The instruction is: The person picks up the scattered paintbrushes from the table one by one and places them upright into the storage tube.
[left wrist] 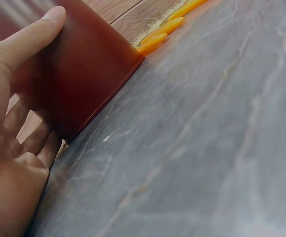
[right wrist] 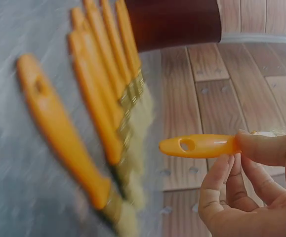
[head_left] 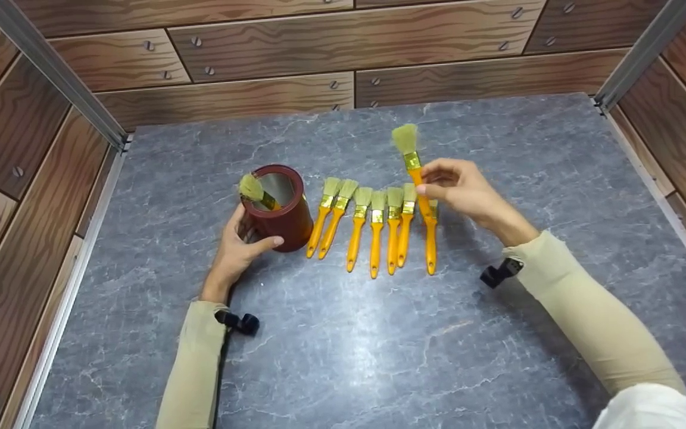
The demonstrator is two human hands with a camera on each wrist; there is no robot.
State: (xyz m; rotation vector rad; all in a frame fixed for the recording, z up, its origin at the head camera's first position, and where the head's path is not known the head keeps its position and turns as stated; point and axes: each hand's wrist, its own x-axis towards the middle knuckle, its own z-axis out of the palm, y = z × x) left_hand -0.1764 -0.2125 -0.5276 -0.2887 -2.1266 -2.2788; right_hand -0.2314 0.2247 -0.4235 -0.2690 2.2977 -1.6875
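Observation:
A dark red cylindrical cup (head_left: 286, 223) stands upright on the tabletop, and one paintbrush (head_left: 252, 187) leans inside it with its bristles over the rim. My left hand (head_left: 237, 245) holds the cup from its near left side, thumb across the front and fingers round the side. My right hand (head_left: 465, 189) pinches another paintbrush (head_left: 418, 182) between thumb and fingers, bristles up, above the row. In the right wrist view the orange handle (right wrist: 199, 146) of that brush points away from the fingertips. Between the hands lie several yellow-bristled paintbrushes (head_left: 376, 244) with orange handles, side by side.
The grey marbled tabletop (head_left: 343, 351) carries everything. Wood-patterned panels (head_left: 343, 47) enclose it at the back and both sides, with metal posts (head_left: 57, 71) at the far corners. A small black camera (head_left: 239, 322) is worn on the left wrist.

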